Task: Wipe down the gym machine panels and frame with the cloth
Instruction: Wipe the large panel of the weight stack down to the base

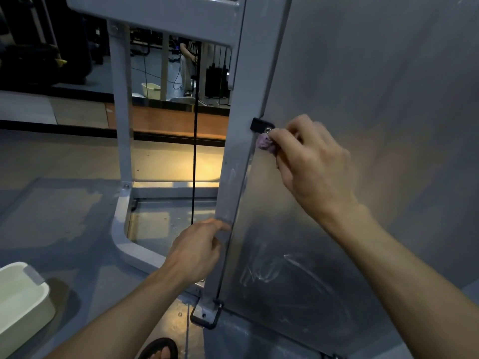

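We judge the wipe partly done: our right hand point(311, 161) pinches the bunched cloth point(265, 143) against the panel point(363, 99) beside its left-edge clip; smears remain lower down. Left hand point(197, 252), fingers loose, touches the frame point(233, 177).

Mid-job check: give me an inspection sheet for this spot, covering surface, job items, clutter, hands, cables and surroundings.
Surface: metal panel shows smeared streaks low down.
Job's things: purple cloth bunched against the panel edge, just below the black bracket; grey frame post beside it.
Clutter: pale tub on the floor, lower left.
Hands: right hand grips the cloth; left hand rests fingertips on the post.
Cables: black cable runs vertically behind the frame.
Surroundings: mirror beyond the frame reflects a person.
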### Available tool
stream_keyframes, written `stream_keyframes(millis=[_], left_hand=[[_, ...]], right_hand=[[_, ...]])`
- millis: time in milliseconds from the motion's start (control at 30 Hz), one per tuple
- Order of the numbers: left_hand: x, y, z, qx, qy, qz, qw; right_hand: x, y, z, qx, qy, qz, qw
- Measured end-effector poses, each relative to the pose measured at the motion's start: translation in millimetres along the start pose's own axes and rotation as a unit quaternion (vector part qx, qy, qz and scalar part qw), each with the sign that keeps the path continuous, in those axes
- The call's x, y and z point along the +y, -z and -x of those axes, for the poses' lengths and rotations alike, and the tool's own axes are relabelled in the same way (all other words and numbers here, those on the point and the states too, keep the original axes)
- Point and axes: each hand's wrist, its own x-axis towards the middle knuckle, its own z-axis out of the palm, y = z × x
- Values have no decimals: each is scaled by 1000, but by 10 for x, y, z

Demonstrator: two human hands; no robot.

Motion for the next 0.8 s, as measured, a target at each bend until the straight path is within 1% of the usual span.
stream_keyframes(millis=[67, 100, 167, 233, 333, 400, 433, 500, 567, 600, 667, 700, 733, 800], left_hand=[[-14, 1, -9, 0, 1, -3, 1000], [-20, -3, -13, 0, 3, -2, 1000], [-36, -9, -23, -1, 8, 2, 1000], [-48, -17, -28, -1, 14, 6, 1000], [-64, -37, -23, 1, 16, -7, 1000], [-59, -38, -20, 0, 18, -8, 1000], [-56, -35, -20, -2, 19, -6, 1000], [-44, -24, -16, -4, 19, -9, 1000], [-40, -16, -12, -6, 15, -13, 1000], [-33, -14, -6, -8, 13, -13, 1000], [-28, -11, 7, -12, 11, -11, 1000], [-33, -10, 9, -16, 12, -10, 1000], [-36, -7, 11, -17, 12, -10, 1000], [-41, -15, 13, -21, 15, -8, 1000]], right_hand=[[-31, -27, 43, -6, -4, -2, 1000], [-67, -85, 147, -22, 13, -14, 1000], [-165, -250, 451, -78, 51, -33, 995], [-240, -447, 794, -124, 75, -23, 989], [-357, -755, 1206, -161, 125, 3, 979], [-405, -871, 1300, -193, 162, 11, 968], [-400, -852, 1245, -198, 162, 10, 967], [-345, -709, 1036, -180, 135, -11, 974], [-241, -482, 731, -134, 101, -35, 985], [-175, -361, 579, -102, 79, -35, 991], [-30, -167, 323, -26, 31, 1, 999], [26, -92, 236, -2, 13, 14, 1000], [64, -57, 201, 6, 1, 23, 1000], [73, -74, 260, -8, 1, 20, 1000]])
